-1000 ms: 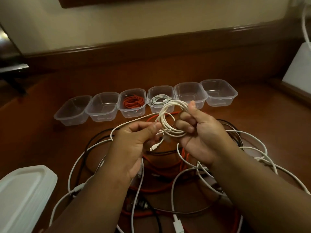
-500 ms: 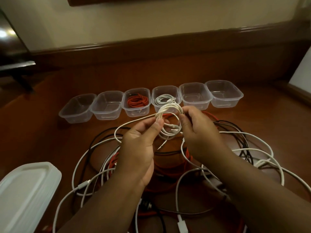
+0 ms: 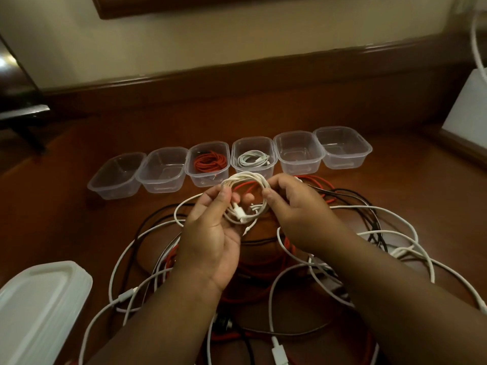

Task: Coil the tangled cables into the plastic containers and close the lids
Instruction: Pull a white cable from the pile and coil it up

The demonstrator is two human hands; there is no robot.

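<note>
Both hands hold up a small coil of white cable [image 3: 245, 180] over the tangle. My left hand [image 3: 210, 233] pinches the coil's left side, and a white plug lies against its fingers. My right hand [image 3: 295, 214] pinches the coil's right side. Behind them stands a row of several clear plastic containers [image 3: 163, 169]. One container holds a red coiled cable [image 3: 210, 163], the one beside it a white coiled cable [image 3: 253, 159]. The others, such as the container [image 3: 299, 151] right of those, hold nothing. A tangle of white, black and red cables [image 3: 369, 233] lies under my arms.
A stack of white lids [image 3: 37, 309] lies at the front left on the brown wooden surface [image 3: 66, 219]. A white box [image 3: 469, 114] stands at the right edge with a white cord above it. A dark wooden ledge runs along the wall behind the containers.
The coil has tightened and its loops are gathered together. My left hand moved in from holding the loose end and now grips the coil's left side. Both hands sit slightly lower.
</note>
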